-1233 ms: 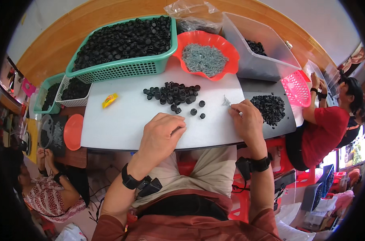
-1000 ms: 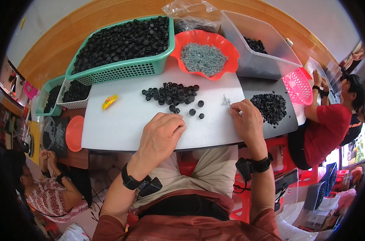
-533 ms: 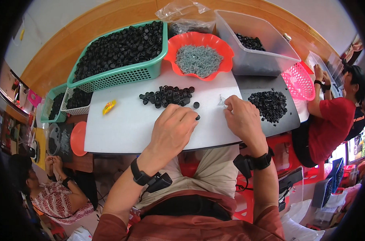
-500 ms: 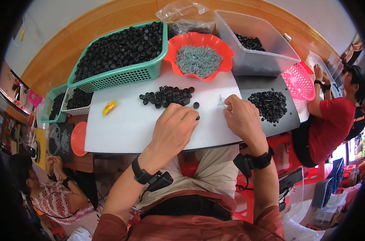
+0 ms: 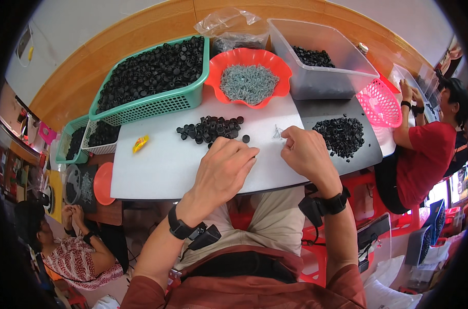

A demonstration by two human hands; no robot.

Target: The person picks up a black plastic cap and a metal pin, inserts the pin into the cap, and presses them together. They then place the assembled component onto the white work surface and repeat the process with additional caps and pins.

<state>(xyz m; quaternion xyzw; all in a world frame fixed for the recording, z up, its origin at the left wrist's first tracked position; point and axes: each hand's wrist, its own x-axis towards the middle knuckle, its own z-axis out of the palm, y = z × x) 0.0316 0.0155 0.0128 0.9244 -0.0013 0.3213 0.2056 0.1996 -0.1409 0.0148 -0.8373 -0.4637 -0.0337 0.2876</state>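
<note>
A rust-red shirt [image 5: 213, 294], beige trousers [image 5: 267, 219] and two black wristbands [image 5: 179, 226] are worn

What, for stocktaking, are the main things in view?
Large rectangular plastic basket: one, green, upper left
Scalloped plastic bowl: one, red, top centre
Rectangular plastic bin: one, clear, upper right
Openwork plastic basket: one, pink, right
Flat sheet: one, white, centre
Small round caps: many, black, sheet
Screw-like pieces: many, grey, bowl and sheet
Tiny pieces: many, black, right side
Crinkled wrapper: one, yellow, sheet
People: at least two, red and patterned clothing, both sides
Left hand, right hand: two, bare, at sheet
</note>
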